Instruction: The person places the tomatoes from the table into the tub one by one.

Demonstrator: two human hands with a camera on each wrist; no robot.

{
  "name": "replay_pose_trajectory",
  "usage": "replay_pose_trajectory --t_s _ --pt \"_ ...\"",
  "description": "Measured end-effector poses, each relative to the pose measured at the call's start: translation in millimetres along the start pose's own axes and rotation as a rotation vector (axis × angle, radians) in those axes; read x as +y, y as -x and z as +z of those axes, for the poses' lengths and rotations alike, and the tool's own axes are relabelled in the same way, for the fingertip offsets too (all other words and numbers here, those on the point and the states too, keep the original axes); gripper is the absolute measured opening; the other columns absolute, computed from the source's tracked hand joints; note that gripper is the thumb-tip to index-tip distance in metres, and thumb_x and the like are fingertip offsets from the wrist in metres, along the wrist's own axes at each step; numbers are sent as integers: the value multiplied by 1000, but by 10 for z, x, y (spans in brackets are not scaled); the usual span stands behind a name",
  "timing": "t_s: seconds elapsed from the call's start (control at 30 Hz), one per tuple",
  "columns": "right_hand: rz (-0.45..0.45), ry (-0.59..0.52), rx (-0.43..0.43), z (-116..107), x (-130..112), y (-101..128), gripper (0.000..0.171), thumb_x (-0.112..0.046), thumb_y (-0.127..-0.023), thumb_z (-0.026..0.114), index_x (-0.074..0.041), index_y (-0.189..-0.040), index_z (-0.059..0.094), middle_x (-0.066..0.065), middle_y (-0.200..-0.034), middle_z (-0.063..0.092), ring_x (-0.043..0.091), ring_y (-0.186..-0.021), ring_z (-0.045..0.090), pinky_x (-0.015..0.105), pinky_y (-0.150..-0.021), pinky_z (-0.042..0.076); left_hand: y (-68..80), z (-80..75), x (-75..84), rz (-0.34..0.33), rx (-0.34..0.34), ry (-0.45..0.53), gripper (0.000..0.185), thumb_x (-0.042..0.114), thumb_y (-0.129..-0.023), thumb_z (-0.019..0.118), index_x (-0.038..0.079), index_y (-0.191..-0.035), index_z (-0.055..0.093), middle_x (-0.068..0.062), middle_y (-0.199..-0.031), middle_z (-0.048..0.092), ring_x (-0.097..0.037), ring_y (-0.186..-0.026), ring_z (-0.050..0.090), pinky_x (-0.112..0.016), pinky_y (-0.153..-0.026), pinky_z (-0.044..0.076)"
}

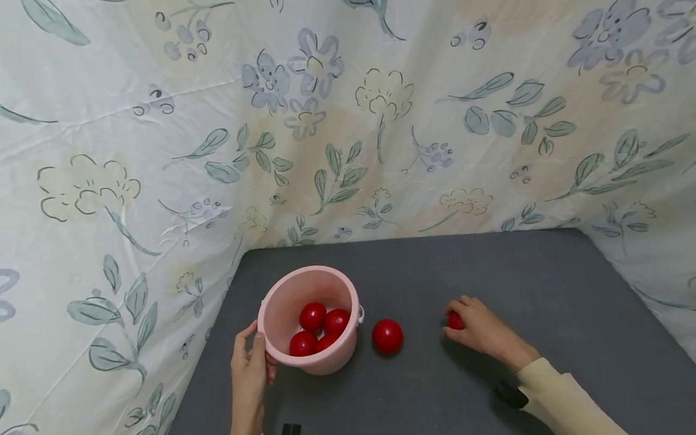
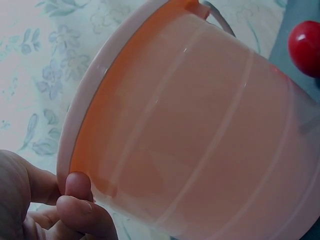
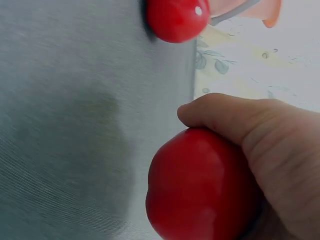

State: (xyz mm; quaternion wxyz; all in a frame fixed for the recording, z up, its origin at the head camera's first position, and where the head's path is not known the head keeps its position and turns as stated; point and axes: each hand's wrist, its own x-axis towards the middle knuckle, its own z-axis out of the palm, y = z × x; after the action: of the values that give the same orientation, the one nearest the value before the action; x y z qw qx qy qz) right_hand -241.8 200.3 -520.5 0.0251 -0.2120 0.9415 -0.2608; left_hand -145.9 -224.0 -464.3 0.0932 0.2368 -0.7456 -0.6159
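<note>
The pink bucket (image 1: 293, 302) is gripped at its rim by the left hand (image 1: 249, 368). A red ball (image 1: 454, 321) on the surface (image 1: 544, 290) is enclosed by the curled fingers of the right hand (image 1: 481, 329).

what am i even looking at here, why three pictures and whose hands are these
There is no machine, only a person wearing three cameras. The wide picture comes from a head camera looking down at a grey table walled by flowered cloth. The other two come from wrist cameras, hence the close-ups. The left hand grips the rim of a pink bucket, which holds four red balls. The right hand is curled over another red ball on the table. One more loose red ball lies between bucket and right hand.
</note>
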Motion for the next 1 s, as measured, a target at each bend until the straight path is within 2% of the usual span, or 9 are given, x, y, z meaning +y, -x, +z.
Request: replay_pose_trajectory --t_s 0.13,0.27,0.6,0.87,1.0 --pt "-21 28 -9 -165 -48 -96 32 -24 -88 77 -7 -112 67 7 -104 61 19 -86 50 24 -61 45 -1 -1 -11 5 -3 6 40 25 -109 41 15 -147 40 4 -60 54 -10 -43 45 -23 -44 40" --pt "-30 0 -38 -395 -129 -202 31 -25 -89 76 -8 -114 67 10 -108 62 20 -88 53 25 -62 48 -2 5 -17 8 -3 7 39 25 -109 42 15 -147 41 4 -60 54 -9 -43 45 -23 -44 40" --pt "-46 -28 -48 -1198 -563 -593 37 -27 -92 74 -8 -122 63 16 -120 60 25 -94 57 31 -68 55 -7 -12 -12 11 -3 21 39 24 -109 41 15 -146 41 4 -60 54 -9 -42 44 -22 -44 40" --pt "-50 42 5 -1696 -880 -870 39 -26 -93 71 -7 -125 61 17 -123 58 30 -100 58 37 -74 58 -29 -15 -14 -2 -22 16 43 29 -109 42 15 -149 38 3 -62 54 -10 -44 45 -24 -45 40" --pt "-62 45 43 -1842 -996 -939 39 -27 -93 71 -7 -125 61 17 -125 58 32 -104 57 41 -77 59 -33 1 -10 -5 -18 16 42 28 -109 42 16 -149 38 3 -62 55 -10 -44 46 -23 -46 41"
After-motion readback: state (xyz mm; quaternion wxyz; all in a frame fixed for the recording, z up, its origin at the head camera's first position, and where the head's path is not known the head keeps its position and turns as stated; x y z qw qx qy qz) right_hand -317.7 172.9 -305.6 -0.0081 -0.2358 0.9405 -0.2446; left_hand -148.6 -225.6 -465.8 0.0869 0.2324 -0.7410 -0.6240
